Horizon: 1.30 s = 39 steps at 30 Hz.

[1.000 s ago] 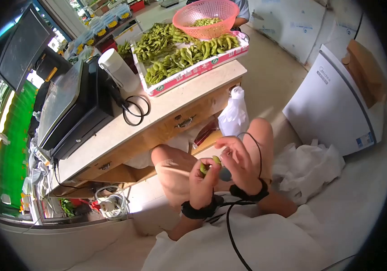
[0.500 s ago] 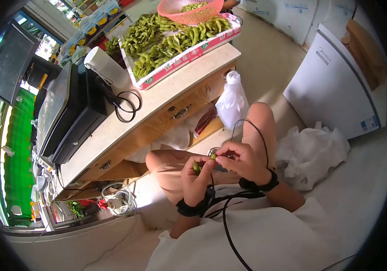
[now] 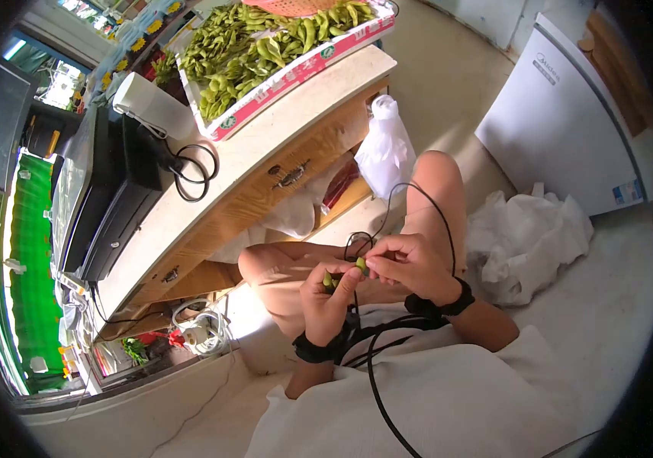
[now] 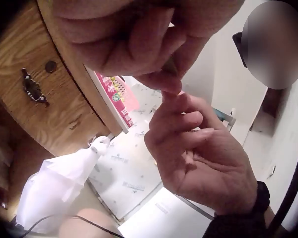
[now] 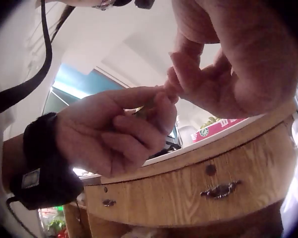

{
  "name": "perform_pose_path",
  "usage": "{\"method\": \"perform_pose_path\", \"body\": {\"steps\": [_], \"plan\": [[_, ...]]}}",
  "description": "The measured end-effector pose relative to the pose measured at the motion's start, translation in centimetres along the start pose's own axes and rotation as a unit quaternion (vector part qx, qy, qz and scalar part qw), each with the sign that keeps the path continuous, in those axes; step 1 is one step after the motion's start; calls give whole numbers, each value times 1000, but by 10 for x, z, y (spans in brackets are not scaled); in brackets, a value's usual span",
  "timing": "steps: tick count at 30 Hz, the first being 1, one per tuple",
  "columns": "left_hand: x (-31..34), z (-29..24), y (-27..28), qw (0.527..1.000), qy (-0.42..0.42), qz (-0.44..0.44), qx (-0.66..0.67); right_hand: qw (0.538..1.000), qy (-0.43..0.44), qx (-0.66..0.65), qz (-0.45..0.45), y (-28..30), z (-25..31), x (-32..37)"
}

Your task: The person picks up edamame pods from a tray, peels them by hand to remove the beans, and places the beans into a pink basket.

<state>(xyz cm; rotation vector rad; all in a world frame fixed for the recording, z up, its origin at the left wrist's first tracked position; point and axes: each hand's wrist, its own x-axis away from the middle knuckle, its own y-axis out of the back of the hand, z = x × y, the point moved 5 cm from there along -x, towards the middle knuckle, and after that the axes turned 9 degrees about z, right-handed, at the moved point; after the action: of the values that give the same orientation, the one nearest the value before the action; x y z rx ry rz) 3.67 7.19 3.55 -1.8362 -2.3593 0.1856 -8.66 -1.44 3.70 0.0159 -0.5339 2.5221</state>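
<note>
In the head view a green pod is pinched between the fingertips of both hands, above the lap. The left hand curls round it, with more green pod showing between its fingers. From the other side, the right hand pinches the pod's end with thumb and forefinger. The right wrist view shows a bit of green in the left hand; fingers cover most of it. Fingertips of the two hands meet in both wrist views.
Beyond the knees stands a counter bearing a tray of green pods, a pink basket, a white cylinder and a black machine. A white bag hangs at its corner. Black cables cross the lap.
The right hand, earlier raised apart from the left, has come down and in to the pod at the left fingertips. The head view has shifted, so the counter sits higher and further left.
</note>
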Motion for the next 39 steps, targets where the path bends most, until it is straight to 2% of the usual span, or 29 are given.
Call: {"method": "perform_pose_path", "body": {"steps": [6, 12, 14, 18, 19, 20, 21, 22, 23, 30, 32, 36, 38, 39], "plan": [[0, 1, -4, 999, 13, 14, -43, 999, 46, 6, -10, 6, -12, 2], [1, 16, -3, 999, 30, 17, 42, 998, 49, 6, -29, 3, -15, 1], [4, 27, -6, 946, 130, 66, 290, 992, 51, -115, -18, -2, -20, 1], [0, 27, -15, 929, 146, 54, 337, 982, 4, -183, -37, -2, -28, 0], [-2, 23, -12, 980, 101, 11, 172, 988, 33, -134, -65, 1, -25, 0], [-3, 15, -8, 998, 52, -33, 1, 990, 62, -84, -93, 5, -22, 0], [-5, 14, -9, 998, 52, -32, 1, 990, 62, -85, -93, 6, -22, 1], [-8, 2, -11, 989, -35, -17, -141, 993, 57, -41, -99, 7, -21, 2], [-7, -8, -16, 952, -121, 0, -280, 993, 52, 2, -104, 8, -21, 3], [-1, -1, -8, 980, -71, -10, -183, 991, 83, 60, -83, 0, -16, 5], [1, 15, -1, 999, 30, -34, 1, 993, 83, 35, -79, -2, -17, 6], [3, 18, -2, 997, 59, -44, 22, 995, 76, 11, -63, 0, -19, 2], [0, 10, -7, 998, 5, -46, -39, 998, 45, -31, -34, -3, -15, 0], [0, 10, -6, 998, 5, -46, -38, 998, 44, -31, -34, -1, -15, -1]]}}
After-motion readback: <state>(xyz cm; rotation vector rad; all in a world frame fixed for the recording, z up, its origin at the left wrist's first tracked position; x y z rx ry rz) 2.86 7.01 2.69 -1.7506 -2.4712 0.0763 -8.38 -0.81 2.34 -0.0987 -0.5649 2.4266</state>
